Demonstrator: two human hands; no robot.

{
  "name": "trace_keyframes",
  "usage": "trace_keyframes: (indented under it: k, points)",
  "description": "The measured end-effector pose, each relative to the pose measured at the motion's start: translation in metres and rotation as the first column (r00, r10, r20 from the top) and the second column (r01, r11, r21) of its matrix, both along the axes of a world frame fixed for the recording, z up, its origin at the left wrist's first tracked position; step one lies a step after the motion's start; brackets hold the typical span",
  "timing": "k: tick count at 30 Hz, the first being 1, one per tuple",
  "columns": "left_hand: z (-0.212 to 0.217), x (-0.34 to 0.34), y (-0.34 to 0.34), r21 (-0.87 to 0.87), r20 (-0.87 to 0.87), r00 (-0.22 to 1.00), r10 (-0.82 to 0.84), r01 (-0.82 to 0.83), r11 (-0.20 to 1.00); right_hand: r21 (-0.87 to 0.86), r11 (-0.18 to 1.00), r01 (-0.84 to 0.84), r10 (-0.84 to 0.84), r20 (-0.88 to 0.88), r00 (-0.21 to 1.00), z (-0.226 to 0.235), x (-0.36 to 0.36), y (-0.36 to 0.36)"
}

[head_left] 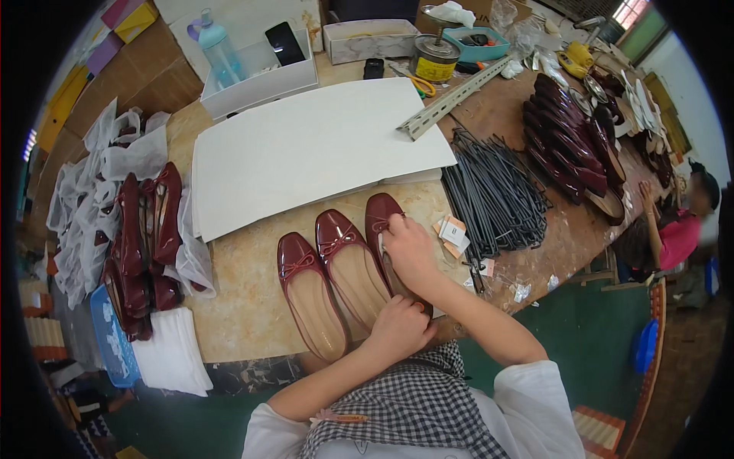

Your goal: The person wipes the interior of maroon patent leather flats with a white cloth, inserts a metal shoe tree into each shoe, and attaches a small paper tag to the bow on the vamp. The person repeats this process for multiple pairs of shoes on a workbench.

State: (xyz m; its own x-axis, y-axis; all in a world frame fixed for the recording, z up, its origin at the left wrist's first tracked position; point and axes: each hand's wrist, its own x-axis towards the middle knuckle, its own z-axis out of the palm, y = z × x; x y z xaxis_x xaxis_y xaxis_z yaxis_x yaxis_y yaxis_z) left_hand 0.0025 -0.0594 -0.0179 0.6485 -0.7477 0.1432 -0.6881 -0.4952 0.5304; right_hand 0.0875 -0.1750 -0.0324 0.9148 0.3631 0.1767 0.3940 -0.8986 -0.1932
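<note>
While your left hand (399,329) clamps the heel of the third shoe (380,216) at frame centre, your right hand (409,249) pinches something inside it, hidden. Risk: a push could nudge the middle shoe (353,264) touching it.

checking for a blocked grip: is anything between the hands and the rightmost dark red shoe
Nothing visible. The right hand rests directly on the rightmost shoe, and the left hand is at its heel end.
</note>
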Motion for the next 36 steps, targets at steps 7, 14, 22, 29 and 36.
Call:
trace_keyframes:
  k: [7, 14, 22, 29, 36]
  points:
    - [0.005, 0.001, 0.0, 0.047, -0.033, 0.998, -0.056, 0.057, 0.997, 0.383, 0.878, 0.287, -0.231, -0.185, 0.955, -0.011, 0.018, -0.023]
    - [0.06, 0.15, 0.036, 0.154, 0.252, 0.935, 0.248, -0.292, 0.944, 0.546, 0.773, 0.323, -0.19, -0.286, 0.939, 0.016, -0.028, -0.051]
    - [0.009, 0.25, 0.104, 0.073, 0.334, 0.681, 0.651, -0.708, 0.703, 0.656, 0.651, 0.382, -0.135, -0.395, 0.909, 0.028, -0.085, -0.058]
    - [0.088, 0.035, 0.038, -0.152, 0.037, 0.983, -0.182, 0.186, 0.971, 0.594, -0.359, 0.719, 0.218, -0.696, 0.684, 0.067, -0.082, -0.024]
    - [0.043, 0.007, 0.074, -0.516, 0.085, 0.982, 0.167, -0.1, 0.851, 0.54, 0.015, 0.841, 0.595, -0.681, 0.426, 0.065, -0.088, 0.003]
